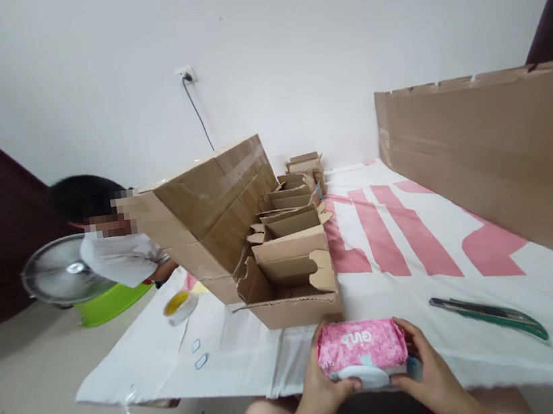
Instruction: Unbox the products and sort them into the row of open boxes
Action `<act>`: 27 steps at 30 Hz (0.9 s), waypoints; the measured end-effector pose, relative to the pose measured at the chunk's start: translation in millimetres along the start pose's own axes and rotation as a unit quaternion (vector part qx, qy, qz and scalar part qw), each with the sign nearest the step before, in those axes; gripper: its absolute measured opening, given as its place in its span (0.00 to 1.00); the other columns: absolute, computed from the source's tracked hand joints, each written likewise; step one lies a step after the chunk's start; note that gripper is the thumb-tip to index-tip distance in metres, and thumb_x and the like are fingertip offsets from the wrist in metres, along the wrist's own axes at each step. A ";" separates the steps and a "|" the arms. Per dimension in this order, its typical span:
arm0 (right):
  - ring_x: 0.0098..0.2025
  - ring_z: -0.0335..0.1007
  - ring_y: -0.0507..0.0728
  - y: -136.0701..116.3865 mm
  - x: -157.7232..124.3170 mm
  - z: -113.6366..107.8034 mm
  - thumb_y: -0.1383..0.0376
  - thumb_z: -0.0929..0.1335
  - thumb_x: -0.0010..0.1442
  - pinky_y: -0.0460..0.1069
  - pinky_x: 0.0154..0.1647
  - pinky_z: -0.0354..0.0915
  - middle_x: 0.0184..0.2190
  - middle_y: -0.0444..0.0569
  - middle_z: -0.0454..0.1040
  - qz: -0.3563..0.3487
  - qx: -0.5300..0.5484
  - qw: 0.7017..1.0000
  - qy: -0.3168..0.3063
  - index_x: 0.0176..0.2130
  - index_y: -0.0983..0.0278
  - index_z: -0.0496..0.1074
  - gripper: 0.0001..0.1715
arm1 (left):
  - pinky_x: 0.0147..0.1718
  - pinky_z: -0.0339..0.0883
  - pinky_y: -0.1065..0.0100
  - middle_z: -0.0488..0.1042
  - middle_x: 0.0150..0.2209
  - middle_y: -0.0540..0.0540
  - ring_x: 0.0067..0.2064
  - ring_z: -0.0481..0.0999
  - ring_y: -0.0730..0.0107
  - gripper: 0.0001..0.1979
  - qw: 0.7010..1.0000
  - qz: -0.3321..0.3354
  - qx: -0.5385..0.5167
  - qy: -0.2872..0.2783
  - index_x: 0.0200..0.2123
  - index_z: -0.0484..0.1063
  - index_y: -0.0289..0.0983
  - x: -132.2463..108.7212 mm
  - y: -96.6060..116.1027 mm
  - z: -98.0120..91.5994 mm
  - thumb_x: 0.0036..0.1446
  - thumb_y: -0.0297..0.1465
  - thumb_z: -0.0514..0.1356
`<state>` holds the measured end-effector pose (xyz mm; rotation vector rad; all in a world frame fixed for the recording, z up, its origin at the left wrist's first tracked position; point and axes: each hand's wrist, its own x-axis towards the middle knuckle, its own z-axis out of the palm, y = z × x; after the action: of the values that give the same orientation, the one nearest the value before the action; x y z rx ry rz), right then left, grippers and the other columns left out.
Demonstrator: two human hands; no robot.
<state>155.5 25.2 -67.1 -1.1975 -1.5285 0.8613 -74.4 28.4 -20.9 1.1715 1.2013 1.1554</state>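
A pink pack of wet wipes [362, 346] with a white lid is held at the table's front edge. My left hand [320, 381] grips its left end, thumb on the lid side. Around the right end closes my right hand [427, 367], with its fingertips partly hidden behind the pack. Just beyond the pack stands an open cardboard box [298, 311], its flaps raised. Off to the right of my right hand lies a green-handled utility knife [489, 316].
Several open boxes [291, 222] run back in a row beside a tall cardboard stack [215, 201]. A long cardboard panel [493, 151] borders the right. A tape roll [180, 308] lies left on the white cloth [241, 368]. Beyond are a person [120, 255] and a fan [55, 270].
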 end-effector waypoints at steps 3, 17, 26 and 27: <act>0.50 0.73 0.65 -1.4 2.9 -4.2 0.67 0.72 0.44 0.58 0.49 0.70 0.54 0.54 0.69 -0.008 -0.012 1.000 -0.015 0.61 0.57 0.56 0.47 | 0.57 0.63 0.57 0.67 0.56 0.37 0.58 0.67 0.47 0.55 1.000 0.014 0.002 -0.004 0.62 0.55 0.38 0.7 -0.7 -2.4 0.27 0.31 0.74; 0.53 0.69 0.63 -22.0 5.1 -13.6 0.55 0.65 0.61 0.56 0.54 0.66 0.50 0.58 0.71 -0.048 -0.148 0.977 -0.144 0.50 0.63 0.71 0.21 | 0.61 0.54 0.46 0.68 0.56 0.37 0.60 0.64 0.42 0.50 0.986 0.081 0.116 0.091 0.57 0.63 0.37 18.0 10.8 -88.5 0.26 0.37 0.74; 0.52 0.69 0.61 -23.7 5.2 -8.0 0.56 0.64 0.62 0.56 0.52 0.68 0.49 0.56 0.72 -0.081 -0.202 0.964 -0.154 0.47 0.61 0.72 0.17 | 0.61 0.56 0.50 0.71 0.52 0.39 0.59 0.67 0.48 0.46 0.982 0.071 0.117 0.131 0.58 0.61 0.38 28.6 8.1 -124.2 0.34 0.38 0.72; 0.52 0.69 0.61 -23.6 4.8 -7.5 0.57 0.64 0.62 0.56 0.52 0.68 0.49 0.56 0.71 -0.081 -0.206 0.963 -0.154 0.47 0.61 0.72 0.17 | 0.62 0.55 0.50 0.71 0.52 0.39 0.59 0.67 0.48 0.46 0.982 0.072 0.116 0.128 0.58 0.61 0.38 30.4 6.0 -124.8 0.35 0.39 0.72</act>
<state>156.0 23.2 -41.9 -1.2459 -2.1049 0.6589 -198.3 62.6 -18.6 1.3308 1.4973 1.3324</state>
